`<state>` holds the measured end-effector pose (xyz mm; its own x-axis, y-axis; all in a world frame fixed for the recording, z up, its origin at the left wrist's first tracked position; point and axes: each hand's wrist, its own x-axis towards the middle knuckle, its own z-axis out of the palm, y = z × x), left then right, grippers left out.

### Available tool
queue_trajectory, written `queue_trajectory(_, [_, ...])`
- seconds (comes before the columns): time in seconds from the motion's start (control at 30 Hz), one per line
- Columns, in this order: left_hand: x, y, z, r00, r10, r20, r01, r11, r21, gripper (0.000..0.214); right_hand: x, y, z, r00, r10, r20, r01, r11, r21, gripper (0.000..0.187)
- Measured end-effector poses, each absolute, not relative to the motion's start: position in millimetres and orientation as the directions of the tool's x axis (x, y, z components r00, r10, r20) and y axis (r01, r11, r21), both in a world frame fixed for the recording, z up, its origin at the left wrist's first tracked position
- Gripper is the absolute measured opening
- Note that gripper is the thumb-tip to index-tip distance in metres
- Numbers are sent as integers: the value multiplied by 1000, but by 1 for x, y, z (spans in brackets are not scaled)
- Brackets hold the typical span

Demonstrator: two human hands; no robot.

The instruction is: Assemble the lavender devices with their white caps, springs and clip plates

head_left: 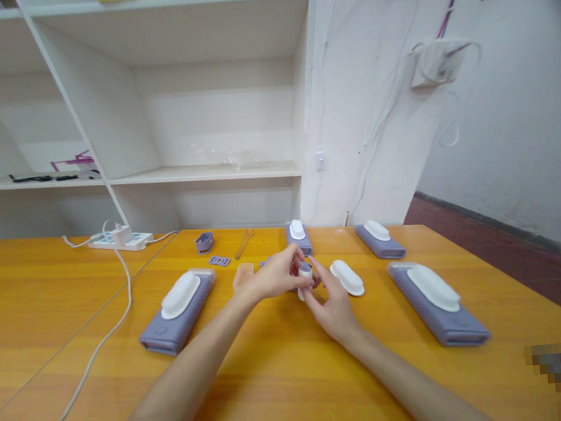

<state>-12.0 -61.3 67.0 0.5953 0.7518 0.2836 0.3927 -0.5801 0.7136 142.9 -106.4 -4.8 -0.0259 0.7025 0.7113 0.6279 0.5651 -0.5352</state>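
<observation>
Over the middle of the table, my left hand (pixel 282 272) and my right hand (pixel 331 301) meet around a small white round piece with a purple-grey top (pixel 305 270). Fingers of both hands are closed on it and partly cover it. Just right of my right hand lies a white oval cover (pixel 348 278). An orange translucent piece (pixel 244 276) is beside my left wrist. Further back are a purple-grey hollow ring-shaped part (pixel 205 243), a flat purple plate with holes (pixel 219 261) and a copper-coloured coil spring (pixel 245 244).
Purple-grey boxy units with white oval tops stand at left (pixel 178 314), back centre (pixel 298 237), back right (pixel 380 240) and right (pixel 439 305). A white power strip (pixel 122 239) trails a cable (pixel 116 326) across the table's left. White shelves (pixel 206 172) rise behind.
</observation>
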Motion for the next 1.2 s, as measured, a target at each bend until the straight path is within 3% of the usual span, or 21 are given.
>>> queue_trajectory(0.1, [-18, -50, 61, 599, 741, 305, 452, -627, 634, 53, 145, -102, -4, 76, 726, 683, 597, 516, -615, 50])
queue_trajectory(0.2, [-29, -35, 54, 610, 729, 309, 577, -677, 457, 77, 150, -95, -5, 203, 757, 621, 556, 433, -709, 45])
queue_trajectory(0.33, [-34, -16, 36, 627, 745, 228, 677, -666, 314, 97, 156, -87, -11, 305, 800, 517, 478, 341, -809, 47])
queue_trajectory(0.43, [-31, -10, 25, 601, 780, 175, 716, -623, 315, 97, 159, -81, -19, 323, 829, 456, 414, 309, -856, 50])
queue_trajectory(0.77, [-29, -27, 23, 585, 680, 442, 638, -722, 266, 81, 161, -71, -27, 252, 890, 380, 308, 299, -903, 56])
queue_trajectory(1.2, [-30, -46, 14, 539, 607, 584, 634, -749, 193, 80, 165, -74, -19, 82, 912, 402, 306, 361, -881, 47])
